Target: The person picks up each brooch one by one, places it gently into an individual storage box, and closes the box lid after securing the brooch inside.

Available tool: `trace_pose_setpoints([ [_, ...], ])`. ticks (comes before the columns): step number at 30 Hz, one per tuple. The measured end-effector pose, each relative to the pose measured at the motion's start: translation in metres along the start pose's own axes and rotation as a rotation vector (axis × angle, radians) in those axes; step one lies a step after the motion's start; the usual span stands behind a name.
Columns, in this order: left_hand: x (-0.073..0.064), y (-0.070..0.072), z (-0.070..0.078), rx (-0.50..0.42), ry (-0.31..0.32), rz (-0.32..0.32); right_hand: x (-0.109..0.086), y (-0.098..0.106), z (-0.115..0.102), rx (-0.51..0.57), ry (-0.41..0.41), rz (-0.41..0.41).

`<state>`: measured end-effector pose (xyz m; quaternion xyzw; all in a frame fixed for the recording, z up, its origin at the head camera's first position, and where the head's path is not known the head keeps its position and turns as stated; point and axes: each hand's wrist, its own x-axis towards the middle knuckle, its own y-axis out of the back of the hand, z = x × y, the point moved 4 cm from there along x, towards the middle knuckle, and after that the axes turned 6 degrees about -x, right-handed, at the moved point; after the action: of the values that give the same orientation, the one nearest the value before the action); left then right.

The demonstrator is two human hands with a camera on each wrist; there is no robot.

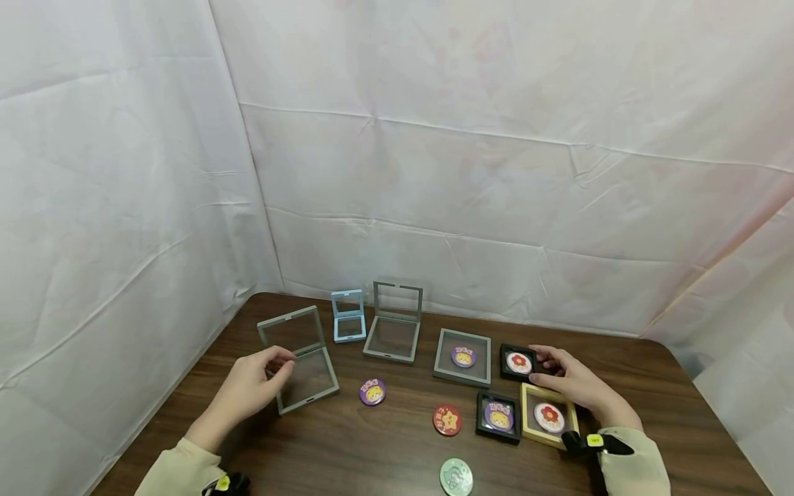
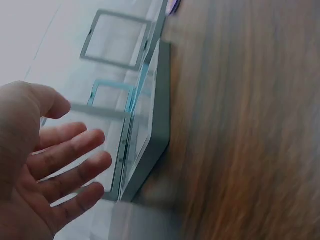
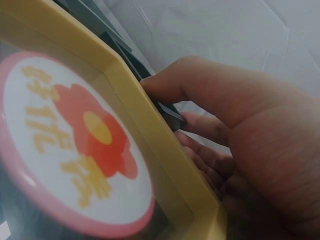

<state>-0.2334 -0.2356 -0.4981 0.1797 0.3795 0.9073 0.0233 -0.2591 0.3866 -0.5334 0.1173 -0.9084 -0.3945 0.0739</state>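
Observation:
At the right, a small black display frame (image 1: 506, 373) with a red-flower badge (image 1: 519, 363) lies on the table. My right hand (image 1: 577, 383) holds its right side, thumb at the near corner and fingers at the far one. In the right wrist view, a yellow frame (image 3: 139, 107) hides most of the black one. My left hand (image 1: 251, 386) hovers loosely curled by a large grey frame (image 1: 331, 372), whose lid stands raised. The left wrist view shows nothing between that hand's fingers (image 2: 82, 170).
Behind stand an open blue frame (image 1: 349, 337) and an open grey frame (image 1: 389, 357). A closed grey frame (image 1: 462, 377) and another black frame (image 1: 497, 436) hold purple badges. Loose purple (image 1: 372, 392), red (image 1: 446, 420) and green (image 1: 455, 477) badges lie on the table (image 1: 347, 455).

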Motion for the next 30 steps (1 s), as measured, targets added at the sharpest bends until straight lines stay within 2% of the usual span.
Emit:
trace_pose_setpoints([
  [5,0.004,0.008,-0.014,0.024,0.132,0.073,-0.001,0.001,0.001,-0.001,-0.006,0.007],
  [9,0.007,0.011,-0.022,0.038,0.223,0.092,-0.001,0.001,0.0,-0.005,-0.01,0.009],
  [14,0.008,0.016,-0.032,0.076,0.296,0.119,-0.001,0.001,-0.004,0.004,-0.013,0.002],
  [18,0.012,0.018,-0.043,0.057,0.302,0.146,-0.001,0.001,-0.005,0.001,-0.017,0.005],
  [21,0.019,0.017,-0.049,0.0,0.306,0.107,-0.001,0.001,-0.004,-0.001,-0.013,0.005],
  [25,0.026,0.014,-0.053,-0.066,0.282,0.061,-0.001,0.001,-0.004,0.002,-0.003,0.008],
  [30,0.03,0.009,-0.053,-0.11,0.217,0.105,0.0,0.001,-0.003,0.007,-0.002,0.011],
])
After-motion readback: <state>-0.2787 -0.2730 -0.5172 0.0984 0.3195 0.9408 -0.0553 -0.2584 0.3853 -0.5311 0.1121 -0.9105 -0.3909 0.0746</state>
